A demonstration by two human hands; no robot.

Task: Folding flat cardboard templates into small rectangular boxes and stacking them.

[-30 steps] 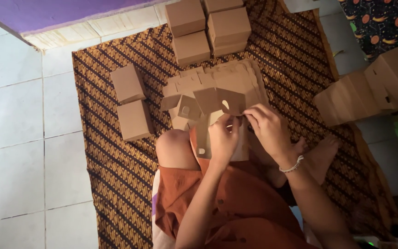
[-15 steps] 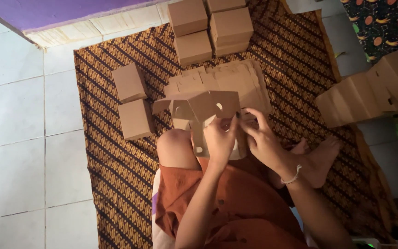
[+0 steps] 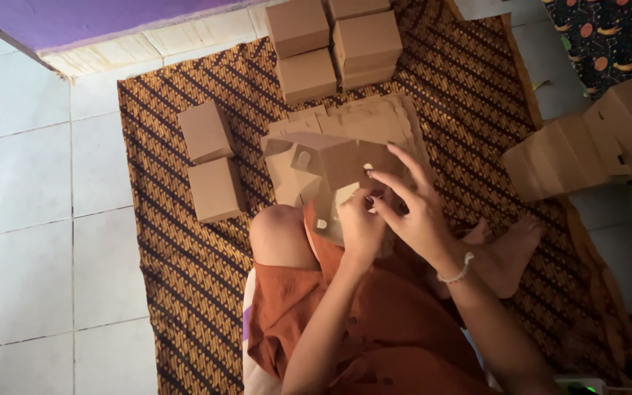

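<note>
The person sat on a brown-and-black patterned woven mat (image 3: 184, 292) spread over a white tiled floor (image 3: 23, 219), one bare knee raised. Both hands worked a half-folded brown cardboard box blank (image 3: 323, 164), which stood partly opened above the knee with its flaps spread. The left hand (image 3: 360, 227) was closed around the blank's lower edge, gripping it. The right hand (image 3: 411, 208), with a pale beaded bracelet at its wrist, was open, its fingers (image 3: 404, 157) spread and touching the blank's upper panel. Just behind the blank lay a flat stack of unfolded brown cardboard blanks (image 3: 382, 117). Two finished brown cardboard boxes (image 3: 210, 157) sat on the mat to the left, and more finished boxes (image 3: 330, 40) were stacked farther away.
</note>
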